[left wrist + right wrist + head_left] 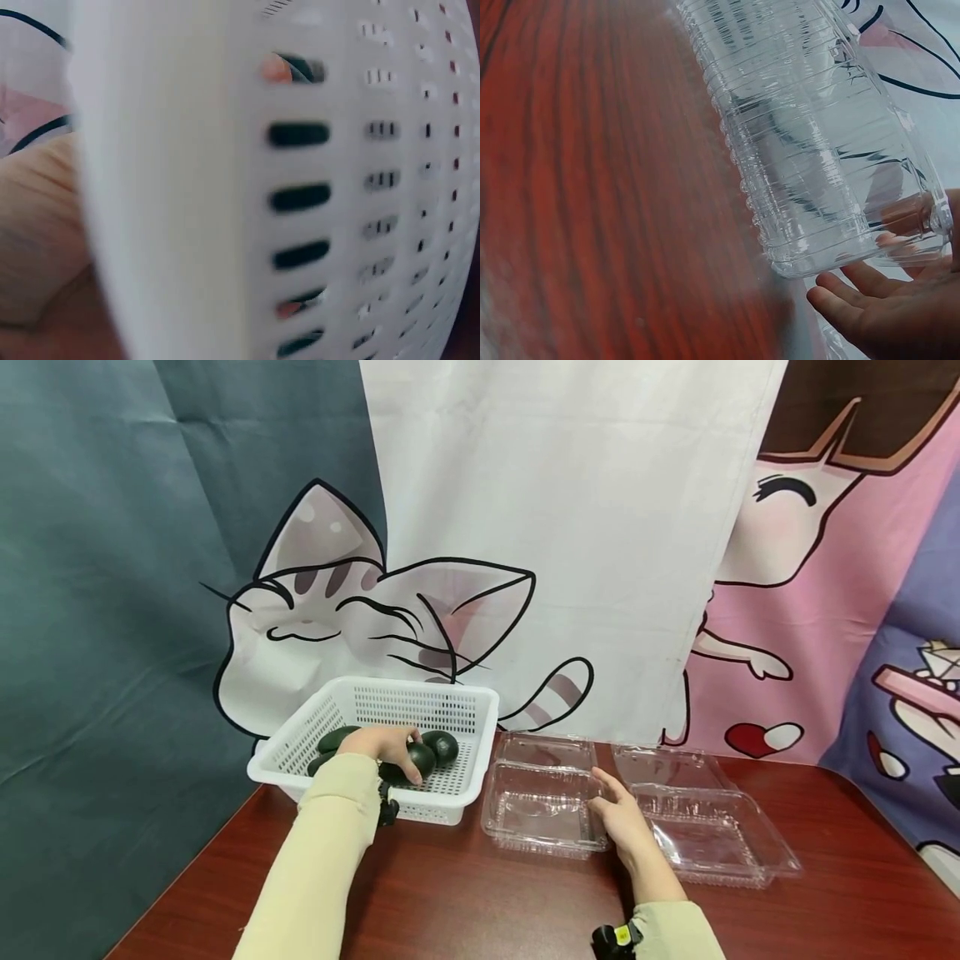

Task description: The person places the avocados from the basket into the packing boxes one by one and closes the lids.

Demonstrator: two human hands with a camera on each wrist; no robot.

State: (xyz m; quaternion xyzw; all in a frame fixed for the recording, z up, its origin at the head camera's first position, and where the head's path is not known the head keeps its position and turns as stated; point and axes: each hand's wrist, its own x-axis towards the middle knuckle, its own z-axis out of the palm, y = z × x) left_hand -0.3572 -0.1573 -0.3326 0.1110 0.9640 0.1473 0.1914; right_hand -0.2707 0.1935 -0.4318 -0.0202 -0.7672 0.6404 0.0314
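Note:
Dark green, smooth rounded fruits that look like avocados (442,748) lie in a white slotted plastic basket (480,777). My left hand (378,745) reaches over the basket's front rim, its fingers curled round one avocado (422,762). Through the slots in the left wrist view, dark green skin (300,199) shows with fingertips at both ends. My right hand (626,822) is at the right edge of a clear plastic lidded box (543,810), which stands open. In the right wrist view its fingers (847,307) extend loosely along the box's end, right at the wall.
Another clear box (712,839), also with its lid folded back, stands to the right of my right hand. All containers rest on a dark red wooden table (465,902). A printed cartoon curtain (585,527) hangs right behind them.

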